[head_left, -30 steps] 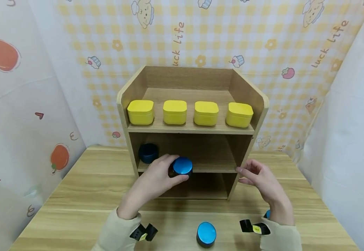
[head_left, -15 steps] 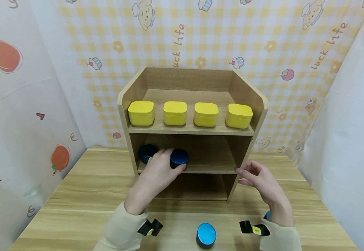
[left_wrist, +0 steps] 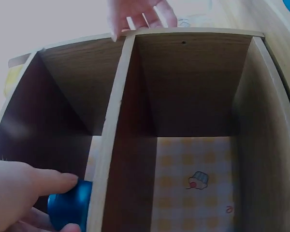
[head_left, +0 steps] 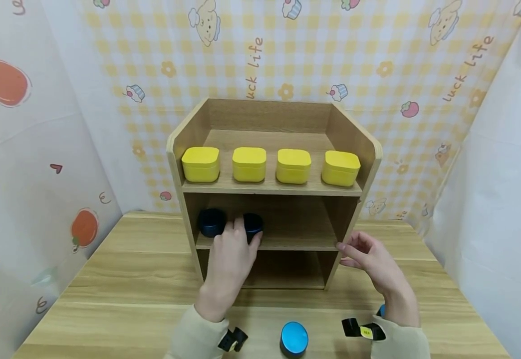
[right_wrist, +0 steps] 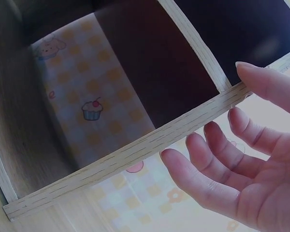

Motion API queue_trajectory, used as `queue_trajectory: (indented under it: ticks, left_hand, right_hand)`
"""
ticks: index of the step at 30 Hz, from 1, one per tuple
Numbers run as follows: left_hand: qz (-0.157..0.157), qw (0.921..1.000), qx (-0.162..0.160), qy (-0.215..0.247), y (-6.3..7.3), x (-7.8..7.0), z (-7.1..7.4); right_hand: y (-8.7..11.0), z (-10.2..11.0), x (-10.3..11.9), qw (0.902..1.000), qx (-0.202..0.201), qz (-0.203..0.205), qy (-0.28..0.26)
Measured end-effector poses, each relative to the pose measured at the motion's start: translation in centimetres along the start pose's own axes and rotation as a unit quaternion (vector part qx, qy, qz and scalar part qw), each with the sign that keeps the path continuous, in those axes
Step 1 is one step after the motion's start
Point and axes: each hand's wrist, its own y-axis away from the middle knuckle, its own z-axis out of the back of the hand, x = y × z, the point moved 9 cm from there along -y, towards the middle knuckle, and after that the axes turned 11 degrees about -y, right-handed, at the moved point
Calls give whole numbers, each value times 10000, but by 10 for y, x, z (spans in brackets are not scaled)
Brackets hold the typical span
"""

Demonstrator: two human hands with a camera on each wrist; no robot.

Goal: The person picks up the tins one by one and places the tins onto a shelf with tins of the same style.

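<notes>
My left hand (head_left: 231, 262) grips a round blue tin (head_left: 253, 225) on the middle level of the wooden shelf (head_left: 287, 190). In the left wrist view, thumb and fingers lie around this tin (left_wrist: 71, 205), which is close to the shelf board. Just to its left stands a second dark blue tin (head_left: 211, 222). At the shelf's right side, my right hand (head_left: 375, 259) has its thumb at the front edge of the side panel (right_wrist: 135, 145). Its other fingers (right_wrist: 200, 188) are loosely bent along the panel's outer side, holding nothing.
Several yellow lidded boxes (head_left: 249, 164) line the top level. On the table (head_left: 121, 309) in front stands another blue-topped tin (head_left: 294, 339). One more blue tin (head_left: 381, 310) is mostly hidden behind the right wrist. Patterned cloth (head_left: 287, 50) hangs behind the shelf.
My left hand has carried its tin from in front of the shelf back into the middle level, beside the other tin. The right hand has stayed at the side panel.
</notes>
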Motion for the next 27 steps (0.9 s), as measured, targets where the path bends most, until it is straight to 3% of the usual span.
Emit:
queue_trajectory:
  ticks: [6, 19, 23, 27]
  left_hand:
    - [182, 9989, -377, 187, 8, 1, -1]
    - [328, 9980, -382, 386, 11, 9, -5]
    - [301, 9981, -392, 380, 16, 8, 1]
    - [52, 9981, -608, 57, 23, 3, 14]
  right_hand:
    - [1, 0, -2, 10000, -66, -42, -22]
    - [1, 1, -2, 10000, -73, -17, 6]
    - [1, 0, -2, 10000, -36, -5, 14]
    - [0, 0, -1, 10000, -11, 1, 34]
